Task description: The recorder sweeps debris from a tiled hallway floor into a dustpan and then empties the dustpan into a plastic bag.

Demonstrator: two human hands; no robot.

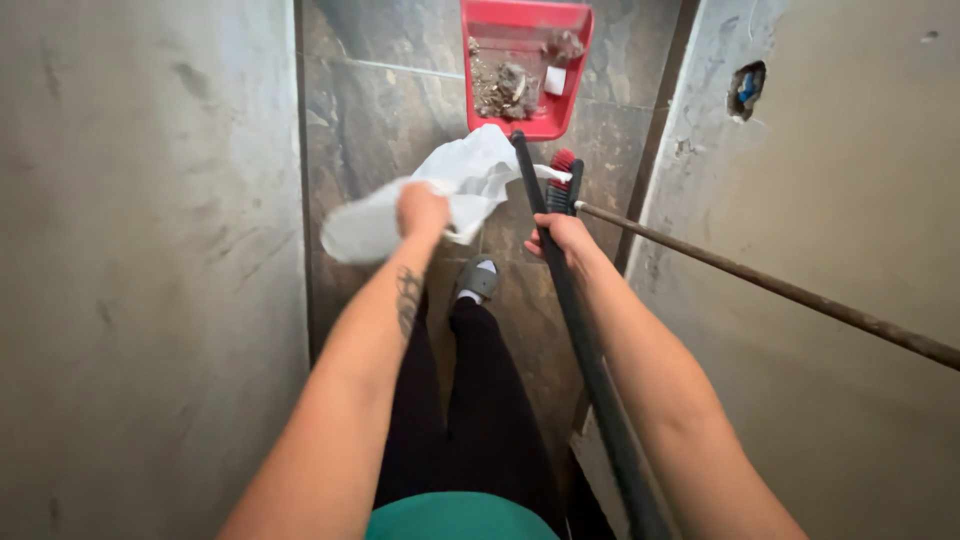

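White crumpled plastic bag (440, 195) gripped in left hand (422, 210) above tiled floor (380, 120); right hand (562, 238) fingers wrapped round black long handle (585, 340); red debris-filled dustpan (525, 65) just ahead.

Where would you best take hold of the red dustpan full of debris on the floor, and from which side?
Probably by its long dark handle, from the near, upper end, where the right hand already grips it. The handle rises from the rear edge of the red dustpan toward the person, so lifting there should keep the debris from spilling. The left hand holds a white plastic bag.
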